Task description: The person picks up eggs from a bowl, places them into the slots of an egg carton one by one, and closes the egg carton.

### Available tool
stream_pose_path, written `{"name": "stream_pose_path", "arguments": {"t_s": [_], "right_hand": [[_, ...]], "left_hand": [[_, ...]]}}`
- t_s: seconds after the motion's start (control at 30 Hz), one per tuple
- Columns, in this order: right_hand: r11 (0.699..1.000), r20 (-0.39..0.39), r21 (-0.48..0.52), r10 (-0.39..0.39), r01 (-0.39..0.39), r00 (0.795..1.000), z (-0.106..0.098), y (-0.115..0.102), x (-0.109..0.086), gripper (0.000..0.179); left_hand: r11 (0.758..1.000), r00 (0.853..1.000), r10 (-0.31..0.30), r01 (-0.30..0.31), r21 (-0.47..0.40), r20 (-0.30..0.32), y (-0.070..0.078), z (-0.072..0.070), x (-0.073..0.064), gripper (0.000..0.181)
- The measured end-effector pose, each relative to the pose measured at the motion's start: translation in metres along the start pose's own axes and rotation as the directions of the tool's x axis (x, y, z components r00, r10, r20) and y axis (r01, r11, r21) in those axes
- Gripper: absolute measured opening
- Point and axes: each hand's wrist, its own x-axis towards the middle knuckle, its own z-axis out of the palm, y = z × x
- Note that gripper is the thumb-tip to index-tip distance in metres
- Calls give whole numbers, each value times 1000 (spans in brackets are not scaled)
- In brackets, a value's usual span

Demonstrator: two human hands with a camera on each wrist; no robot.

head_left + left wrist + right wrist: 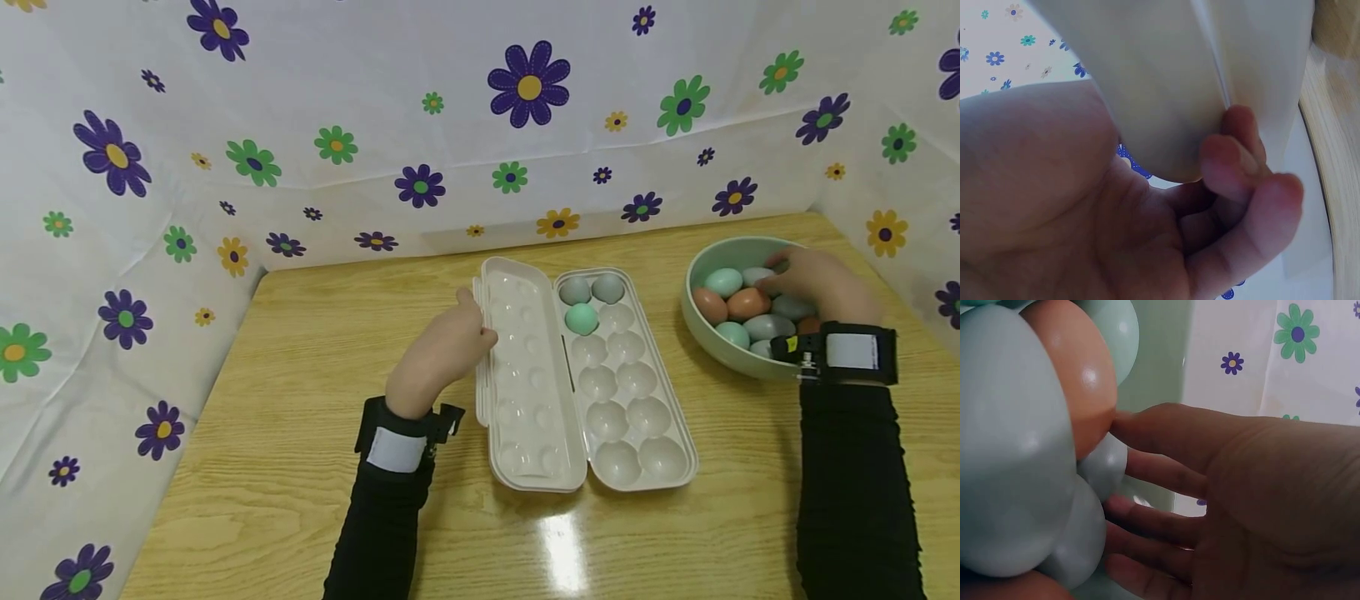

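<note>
A white egg carton (522, 467) lies open on the table, lid to the left. Two grey-blue eggs (608, 288) fill its far row, with a mint green egg (581, 319) just nearer on the left. My left hand (442, 350) grips the lid's left edge (1147, 81), fingers curled around it. On the right, my right hand (832, 283) reaches into a pale green bowl (697, 329) of eggs. Its spread fingers touch a grey egg (1107, 465), and the thumb tip meets a brown egg (1079, 375). A large grey egg (1010, 444) is close to the right wrist camera.
The wooden table (300, 467) has a light grain. A white cloth with flowers (450, 100) hangs behind it and along both sides. More blue, grey and brown eggs (710, 307) are piled in the bowl.
</note>
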Motion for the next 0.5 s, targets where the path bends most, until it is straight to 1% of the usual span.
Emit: {"name": "stream_pose_path", "arguments": {"t_s": [0.2,0.33,0.43,0.5], "right_hand": [[1000,-5,5,-8,8,1000,2,0,2,57],[999,-17,36,-7,7,1000,3,0,0,51],[999,-27,37,-10,11,1000,4,-1,-2,46],[1000,-21,27,-14,14,1000,4,-1,-4,48]], "left_hand": [[1000,1000,1,-1,5,-4,0,0,-1,72],[1000,1000,-2,2,11,-7,0,0,-1,72],[1000,1000,-2,2,16,-7,0,0,0,72],[1000,1000,-2,2,20,-4,0,0,0,73]]}}
